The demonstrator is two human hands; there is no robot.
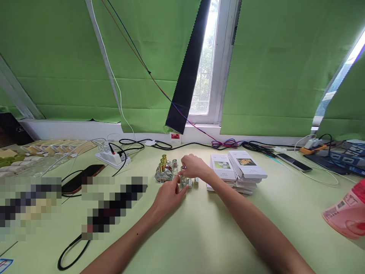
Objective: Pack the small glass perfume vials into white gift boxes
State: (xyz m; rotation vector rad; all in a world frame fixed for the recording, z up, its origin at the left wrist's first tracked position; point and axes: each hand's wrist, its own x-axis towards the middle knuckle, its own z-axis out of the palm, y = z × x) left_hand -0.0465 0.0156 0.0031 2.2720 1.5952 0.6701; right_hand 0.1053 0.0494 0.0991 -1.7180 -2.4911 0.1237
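Between our two hands sits a cluster of small glass vials [188,182], clear, cylindrical, silver-capped, upright on the pale green bench [199,236]. Our right hand [194,167] comes over from above, fingers pinched on the cap of one vial; the exact hold is partly hidden. Our left hand [168,196] rests on the smooth matte bench, its fingertips touching the nearest vial's side, loosely curled, not clenched around anything. Just left of that grip stand gold-capped bottles [163,161] and one round, faceted glass bottle [162,176], shiny. Right of the grip lies a stack of flat white boxes [242,169], cardboard, with small flower prints on their lids. Farther left: a dark phone [82,177], a white power strip [112,156], black cables.
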